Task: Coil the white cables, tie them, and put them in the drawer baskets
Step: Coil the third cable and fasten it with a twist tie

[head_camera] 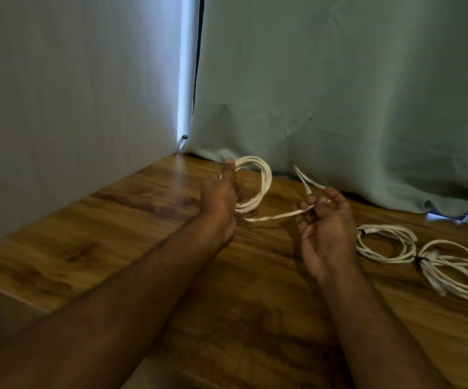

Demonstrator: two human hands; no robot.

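Observation:
My left hand [223, 192] holds a coil of white cable [263, 178] upright above the wooden table [131, 220], its loops standing out to the right of my fingers. A loose strand runs from the coil's bottom to my right hand [325, 226], which pinches the cable's free end [307, 185] between thumb and fingertips, palm up. The end sticks up past my fingers. On the table to the right lie two more white cable coils [387, 242] [457, 270], each bound with a dark tie. No drawer basket is in view.
A pale grey-green curtain [339, 94] hangs along the table's back edge and bunches onto the wood. A grey wall panel [72, 94] borders the table on the left, with a bright gap at the corner.

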